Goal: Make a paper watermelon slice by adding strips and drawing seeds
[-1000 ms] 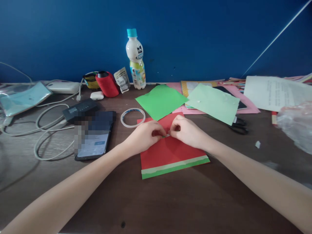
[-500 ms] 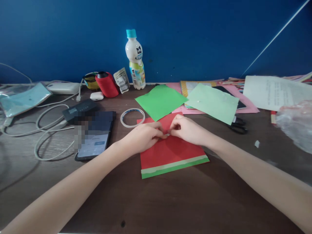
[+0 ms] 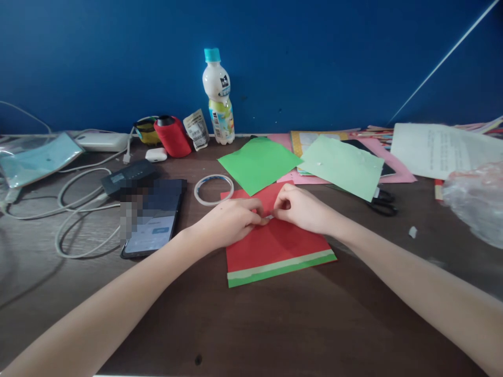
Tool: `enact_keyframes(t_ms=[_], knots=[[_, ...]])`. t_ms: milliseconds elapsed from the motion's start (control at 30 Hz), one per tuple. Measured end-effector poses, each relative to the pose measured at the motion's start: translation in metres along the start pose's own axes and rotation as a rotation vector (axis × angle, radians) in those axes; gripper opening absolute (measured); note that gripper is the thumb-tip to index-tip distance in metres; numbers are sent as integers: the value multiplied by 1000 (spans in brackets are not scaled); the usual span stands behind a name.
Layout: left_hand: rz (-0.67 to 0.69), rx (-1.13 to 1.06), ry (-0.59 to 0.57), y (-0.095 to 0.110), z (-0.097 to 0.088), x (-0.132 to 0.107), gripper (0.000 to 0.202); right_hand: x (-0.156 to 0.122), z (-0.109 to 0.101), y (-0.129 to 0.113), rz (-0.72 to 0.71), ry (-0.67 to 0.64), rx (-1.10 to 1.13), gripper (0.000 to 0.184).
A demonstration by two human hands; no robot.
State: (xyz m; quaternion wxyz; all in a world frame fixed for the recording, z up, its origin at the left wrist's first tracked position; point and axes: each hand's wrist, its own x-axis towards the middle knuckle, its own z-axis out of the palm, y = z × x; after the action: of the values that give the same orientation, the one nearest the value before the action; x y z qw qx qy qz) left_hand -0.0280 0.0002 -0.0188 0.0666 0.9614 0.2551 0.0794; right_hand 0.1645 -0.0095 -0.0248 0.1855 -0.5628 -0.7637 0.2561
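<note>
A sheet of red paper [image 3: 275,243] lies on the desk, with a pale and a bright green strip [image 3: 281,268] along its near edge. Over its middle, my left hand [image 3: 238,220] is closed, its fingers curled and the tips low to the red surface. My right hand [image 3: 296,208] meets it from the other side, thumb and forefinger in a pinch. A small white piece [image 3: 270,217] shows between both sets of fingertips; its kind is too small to tell. Just left of the red paper is a roll of tape [image 3: 198,196], lying flat.
Behind the hands lie a bright green sheet [image 3: 259,162] and a pale green sheet [image 3: 343,165] over pink paper [image 3: 404,170]. A phone [image 3: 151,235] and cables [image 3: 58,209] are at left. A bottle [image 3: 218,99] stands by the wall. Scissors [image 3: 383,203] and crumpled plastic [image 3: 477,201] lie right.
Both hands stay over the middle of the red paper. Only their fingertips have shifted very slightly.
</note>
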Motion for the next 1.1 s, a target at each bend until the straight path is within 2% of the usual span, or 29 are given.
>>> enact_keyframes(t_ms=[567,700,867,1000,1100], knots=[[-39,-28,-8,4,-2,0,30,1,0,8,-72,72,-25,18],[-46,-34,3,6,-3,1,31,5,-4,12,-109,-1,25,18],[-60,-118,-8,4,-3,0,33,9,-9,13,-83,-80,79,13],[-150,-314,-40,-2,-9,1,33,8,-13,11,-85,-71,95,11],[-306,-336,52,-7,-20,1,31,7,-17,10,-74,-79,124,8]])
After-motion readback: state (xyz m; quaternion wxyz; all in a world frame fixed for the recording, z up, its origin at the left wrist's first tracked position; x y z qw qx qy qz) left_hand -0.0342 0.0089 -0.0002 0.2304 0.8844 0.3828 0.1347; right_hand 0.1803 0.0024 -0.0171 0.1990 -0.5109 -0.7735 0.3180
